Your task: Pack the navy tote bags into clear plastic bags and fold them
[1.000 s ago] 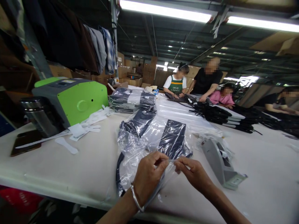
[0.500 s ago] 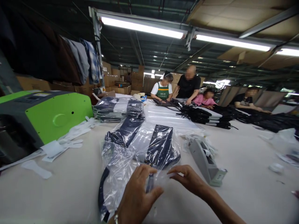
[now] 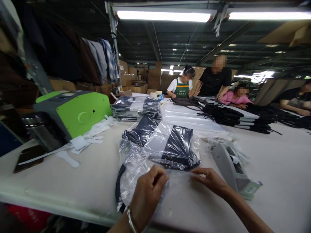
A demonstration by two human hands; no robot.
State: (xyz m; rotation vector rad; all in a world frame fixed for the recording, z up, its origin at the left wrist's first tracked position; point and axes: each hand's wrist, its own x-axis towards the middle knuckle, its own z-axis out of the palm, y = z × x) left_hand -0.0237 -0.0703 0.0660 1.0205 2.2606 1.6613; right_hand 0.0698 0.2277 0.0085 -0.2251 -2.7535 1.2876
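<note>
On the white table (image 3: 272, 161) in front of me lies a clear plastic bag (image 3: 155, 152) with a folded black item (image 3: 178, 149) inside. My left hand (image 3: 147, 192), a bangle on its wrist, presses its curled fingers on the bag's near edge. My right hand (image 3: 211, 181) rests its fingers on the same edge to the right. A second bagged black item (image 3: 141, 129) lies just behind, and a black strap (image 3: 118, 184) curves out at the bag's left side.
A green and grey machine (image 3: 73, 111) stands at the left with white paper strips (image 3: 89, 137) beside it. A grey tape dispenser (image 3: 230, 168) sits right of my hands. A stack of bagged goods (image 3: 136, 108) lies further back. Several people work over black straps (image 3: 230, 118) at the far end.
Both hands went from pinching the bag's edge in the air to pressing it flat on the table. The head camera swung right, then back.
</note>
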